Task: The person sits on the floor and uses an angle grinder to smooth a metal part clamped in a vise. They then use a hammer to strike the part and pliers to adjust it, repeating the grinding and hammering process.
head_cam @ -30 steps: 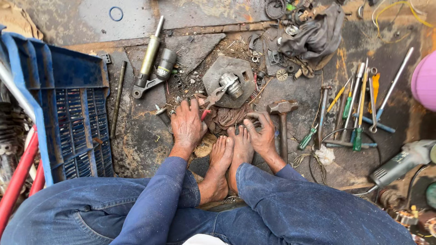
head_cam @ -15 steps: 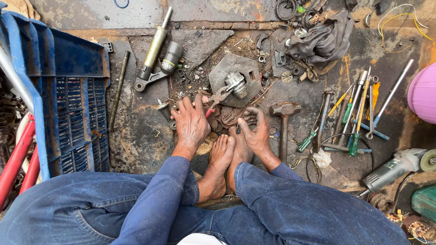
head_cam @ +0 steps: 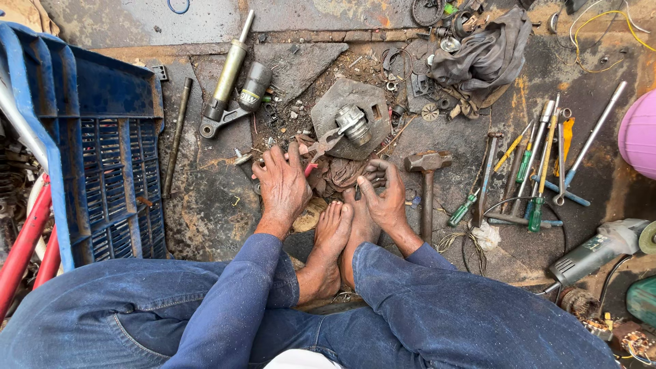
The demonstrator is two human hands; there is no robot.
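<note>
My left hand (head_cam: 280,184) lies palm down on the grimy floor with its fingers spread, the fingertips next to red-handled pliers (head_cam: 320,149). My right hand (head_cam: 384,197) is beside it, fingers curled over small dark bits by a brown rag (head_cam: 338,172); whether it grips anything is hidden. My bare feet (head_cam: 342,232) rest between the hands. Just beyond the pliers a grey metal plate (head_cam: 342,102) carries a round silver part (head_cam: 352,123).
A blue plastic crate (head_cam: 102,157) stands at the left beside red tubes (head_cam: 27,253). A shock absorber (head_cam: 229,72), a rod (head_cam: 176,137), a hammer (head_cam: 427,184), screwdrivers and wrenches (head_cam: 536,171), an angle grinder (head_cam: 601,249) and a dark cloth (head_cam: 485,58) lie around.
Both hands stay in the same place by the pliers and rag. Only the view has shifted slightly.
</note>
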